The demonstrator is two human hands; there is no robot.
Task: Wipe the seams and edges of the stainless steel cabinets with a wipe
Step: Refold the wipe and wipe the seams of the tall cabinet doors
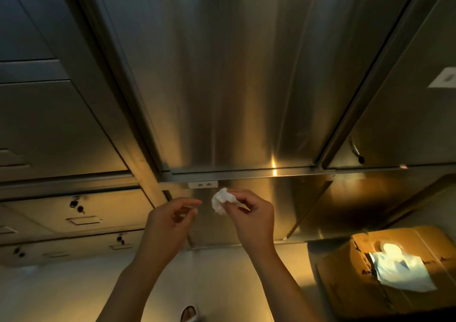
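Note:
A tall stainless steel cabinet door [222,87] fills the middle of the view, with a horizontal seam [241,172] at its lower edge. Below the seam sits a small white label [202,185]. My right hand [249,215] pinches a crumpled white wipe [220,200] in front of the lower panel, just under the label. My left hand [170,220] is raised beside it with fingers loosely curled, holding nothing, its fingertips a short gap left of the wipe.
Steel drawers with small locks [76,204] line the left side. Another cabinet door with a handle [355,150] stands at right. A cardboard box [385,274] with a white plastic bag sits on the floor at lower right. A shoe [188,313] shows at the bottom.

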